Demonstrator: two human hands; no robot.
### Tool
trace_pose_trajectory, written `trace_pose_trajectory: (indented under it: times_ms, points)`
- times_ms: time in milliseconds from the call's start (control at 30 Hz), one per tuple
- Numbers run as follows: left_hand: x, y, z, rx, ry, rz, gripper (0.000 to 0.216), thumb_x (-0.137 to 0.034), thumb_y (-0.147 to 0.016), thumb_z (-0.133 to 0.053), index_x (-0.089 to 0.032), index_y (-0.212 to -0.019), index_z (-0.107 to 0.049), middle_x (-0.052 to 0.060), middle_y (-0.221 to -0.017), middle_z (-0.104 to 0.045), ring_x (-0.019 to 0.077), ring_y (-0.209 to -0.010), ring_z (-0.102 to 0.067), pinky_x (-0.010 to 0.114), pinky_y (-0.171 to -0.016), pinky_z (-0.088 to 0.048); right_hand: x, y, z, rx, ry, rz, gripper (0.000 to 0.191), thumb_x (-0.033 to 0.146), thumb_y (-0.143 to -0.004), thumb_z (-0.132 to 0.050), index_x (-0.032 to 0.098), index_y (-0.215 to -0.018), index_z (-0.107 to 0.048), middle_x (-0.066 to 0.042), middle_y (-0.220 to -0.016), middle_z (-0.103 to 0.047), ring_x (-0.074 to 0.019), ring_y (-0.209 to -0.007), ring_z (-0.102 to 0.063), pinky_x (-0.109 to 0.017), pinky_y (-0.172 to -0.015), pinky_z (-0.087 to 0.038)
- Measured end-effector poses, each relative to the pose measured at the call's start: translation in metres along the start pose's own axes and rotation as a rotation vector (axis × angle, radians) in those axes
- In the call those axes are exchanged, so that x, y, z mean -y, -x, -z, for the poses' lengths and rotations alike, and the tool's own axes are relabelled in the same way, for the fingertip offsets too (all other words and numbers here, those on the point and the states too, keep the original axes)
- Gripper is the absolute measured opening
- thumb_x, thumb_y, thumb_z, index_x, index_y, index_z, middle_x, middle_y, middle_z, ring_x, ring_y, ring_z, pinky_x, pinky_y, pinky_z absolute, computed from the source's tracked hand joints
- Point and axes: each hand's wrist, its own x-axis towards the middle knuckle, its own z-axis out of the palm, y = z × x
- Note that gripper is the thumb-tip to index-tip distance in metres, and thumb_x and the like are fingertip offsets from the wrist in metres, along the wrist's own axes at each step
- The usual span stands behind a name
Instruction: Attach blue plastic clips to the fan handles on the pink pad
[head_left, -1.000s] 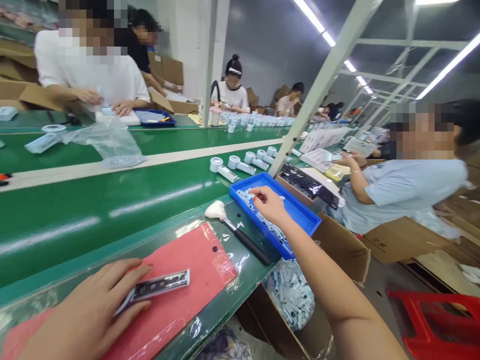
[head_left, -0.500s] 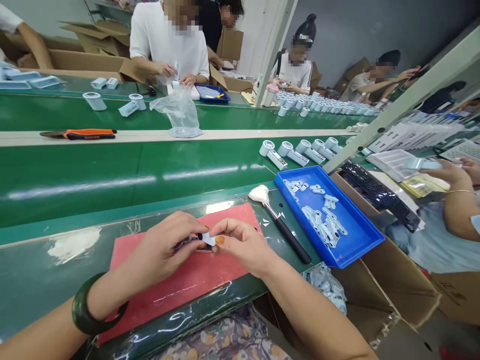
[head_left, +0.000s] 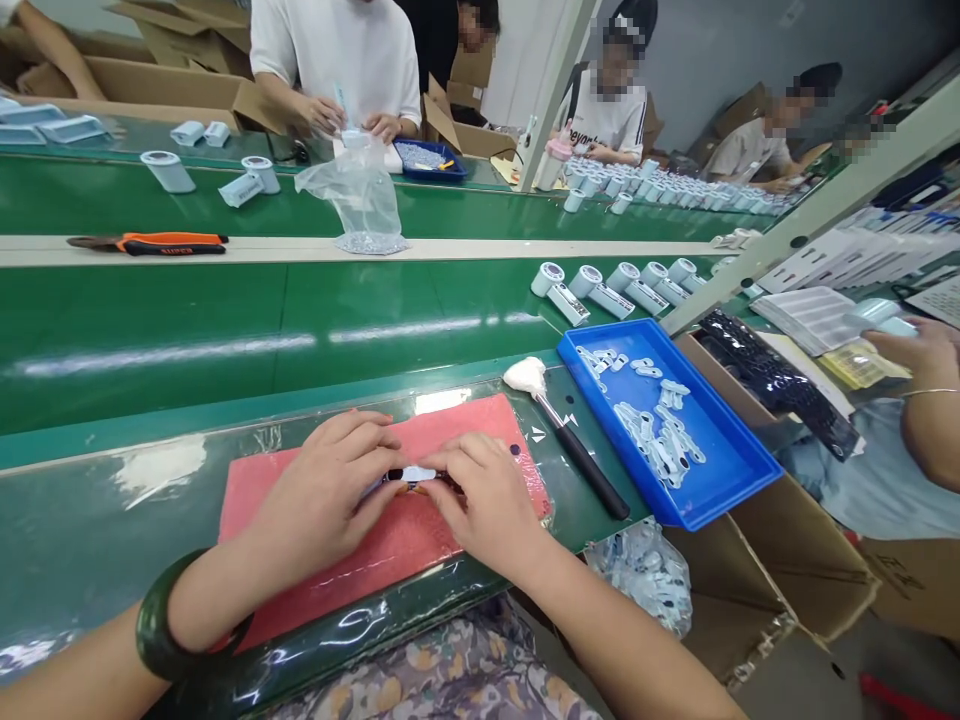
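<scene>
Over a red mat [head_left: 300,605], my left hand [head_left: 326,490] and my right hand [head_left: 491,490] meet at a small pale-blue plastic piece [head_left: 417,474] with a black spot at one end. My left thumb and fingers close on its left side, and my right thumb and fingers close on its right side. Beneath the piece shows a darker edge, mostly hidden by my fingers. To the right of my right hand lies a hammer [head_left: 577,450] with a black handle and a head wrapped in white.
A blue tray [head_left: 724,455] holds several similar pale-blue pieces. Several pale-blue device bodies [head_left: 600,290] lie on the green belt behind it. Orange-handled pliers [head_left: 172,243] and a clear plastic bag [head_left: 367,205] sit farther back. A metal post [head_left: 817,210] slants at right. Co-workers sit opposite and at right.
My right fingers have moved from pinching the piece at a tilt to lying along its right end. The piece now lies flatter between both hands. The whole view has shifted slightly.
</scene>
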Motion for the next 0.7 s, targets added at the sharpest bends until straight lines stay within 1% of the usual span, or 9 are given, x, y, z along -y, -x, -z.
trace_pose_trajectory:
  times_ms: [133, 200, 267, 333, 400, 500, 567, 633, 700]
  points:
    - [0.005, 0.007, -0.002, -0.021, 0.051, 0.020, 0.020, -0.025, -0.103, -0.049, -0.022, -0.108, -0.068, 0.004, -0.108, -0.069, 0.0239, -0.112, -0.062, 0.038, -0.094, -0.053, 0.004, -0.001, -0.003, -0.029, -0.047, -0.019, 0.013, 0.031, -0.103, -0.062, 0.022, -0.104, -0.071, -0.005, -0.101, -0.070, -0.0223, -0.095, -0.063, -0.040, -0.082, -0.042]
    - [0.006, 0.007, -0.004, -0.012, 0.106, 0.054, 0.021, -0.026, -0.104, -0.048, -0.022, -0.107, -0.068, 0.004, -0.108, -0.069, 0.0204, -0.102, -0.065, 0.033, -0.085, -0.055, 0.002, -0.001, -0.006, -0.012, -0.160, -0.097, 0.006, 0.025, -0.100, -0.067, 0.023, -0.103, -0.072, -0.003, -0.104, -0.073, -0.0217, -0.099, -0.064, -0.040, -0.088, -0.043]
    - [0.006, 0.005, -0.005, 0.004, 0.137, 0.075, 0.022, -0.027, -0.104, -0.047, -0.022, -0.104, -0.068, 0.004, -0.106, -0.069, 0.0192, -0.095, -0.066, 0.032, -0.080, -0.056, -0.002, 0.000, -0.008, 0.015, -0.296, -0.199, 0.009, 0.018, -0.095, -0.071, 0.025, -0.101, -0.072, 0.000, -0.105, -0.075, -0.0201, -0.100, -0.067, -0.039, -0.092, -0.044]
    - [0.006, 0.004, -0.005, 0.005, 0.143, 0.063, 0.021, -0.026, -0.103, -0.047, -0.023, -0.103, -0.068, 0.003, -0.104, -0.070, 0.0205, -0.099, -0.066, 0.033, -0.081, -0.056, -0.005, 0.001, -0.007, 0.069, -0.368, -0.267, 0.014, 0.015, -0.093, -0.073, 0.026, -0.100, -0.072, 0.002, -0.105, -0.075, -0.0194, -0.099, -0.068, -0.040, -0.096, -0.044]
    - [0.003, 0.007, -0.003, -0.006, 0.135, 0.027, 0.019, -0.026, -0.103, -0.050, -0.024, -0.103, -0.068, 0.003, -0.105, -0.071, 0.0226, -0.109, -0.064, 0.037, -0.091, -0.056, -0.004, 0.003, -0.003, 0.140, -0.354, -0.264, 0.022, 0.018, -0.090, -0.076, 0.027, -0.110, -0.070, 0.000, -0.111, -0.075, -0.0215, -0.104, -0.067, -0.042, -0.100, -0.044]
    - [-0.006, 0.018, 0.001, 0.010, 0.101, -0.014, 0.016, -0.029, -0.103, -0.053, -0.025, -0.104, -0.068, 0.003, -0.114, -0.070, 0.0249, -0.119, -0.062, 0.044, -0.104, -0.052, 0.002, 0.007, 0.005, 0.252, -0.293, -0.185, 0.044, 0.024, -0.092, -0.074, 0.026, -0.134, -0.061, -0.004, -0.128, -0.068, -0.0245, -0.118, -0.061, -0.048, -0.107, -0.042]
    - [-0.015, 0.026, 0.001, 0.025, 0.060, 0.003, 0.019, -0.032, -0.103, -0.052, -0.024, -0.112, -0.067, 0.005, -0.119, -0.070, 0.0260, -0.118, -0.063, 0.046, -0.104, -0.053, 0.006, 0.010, 0.008, 0.323, -0.279, -0.146, 0.048, 0.021, -0.095, -0.069, 0.028, -0.141, -0.056, -0.004, -0.135, -0.065, -0.0248, -0.122, -0.059, -0.049, -0.109, -0.041]
    - [-0.024, 0.033, -0.001, 0.016, -0.006, 0.034, 0.023, -0.030, -0.104, -0.048, -0.022, -0.118, -0.064, 0.006, -0.118, -0.070, 0.0276, -0.114, -0.064, 0.047, -0.098, -0.055, 0.009, 0.011, 0.007, 0.365, -0.285, -0.146, 0.049, 0.017, -0.095, -0.067, 0.029, -0.141, -0.056, -0.003, -0.134, -0.065, -0.0251, -0.121, -0.058, -0.050, -0.108, -0.041]
    - [-0.029, 0.035, -0.005, -0.003, -0.061, 0.056, 0.023, -0.025, -0.104, -0.044, -0.020, -0.114, -0.064, 0.007, -0.115, -0.071, 0.0285, -0.111, -0.065, 0.047, -0.094, -0.055, 0.010, 0.010, 0.004, 0.357, -0.285, -0.178, 0.048, 0.014, -0.093, -0.066, 0.028, -0.138, -0.059, -0.003, -0.129, -0.066, -0.0256, -0.118, -0.059, -0.049, -0.105, -0.043]
